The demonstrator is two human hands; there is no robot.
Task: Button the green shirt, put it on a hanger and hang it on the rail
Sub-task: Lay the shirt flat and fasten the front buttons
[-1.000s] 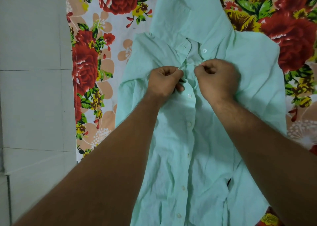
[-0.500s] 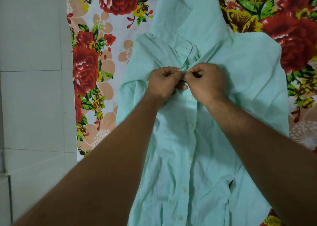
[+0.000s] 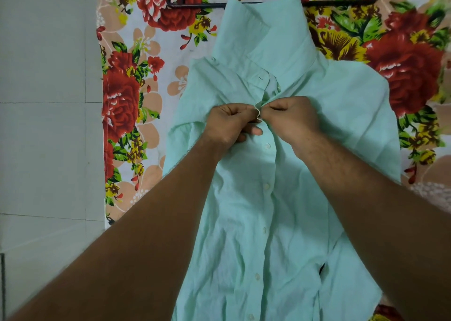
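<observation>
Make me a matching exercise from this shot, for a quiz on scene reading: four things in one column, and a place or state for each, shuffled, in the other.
Things:
1. green shirt
2. hanger
3. left hand
4. floral sheet

Places or states:
A. black, lying beyond the collar, partly hidden by it
B. spread under everything, beside the tiled floor
C. laid flat, front up, lower buttons done
D. pinching the placket edge, facing the right hand

Pairs: 1-C, 2-A, 3-D, 4-B

Both hands [image 3: 264, 119] pinching green shirt [image 3: 305, 174] placket nr collar, on floral sheet [image 3: 136, 96]
</observation>
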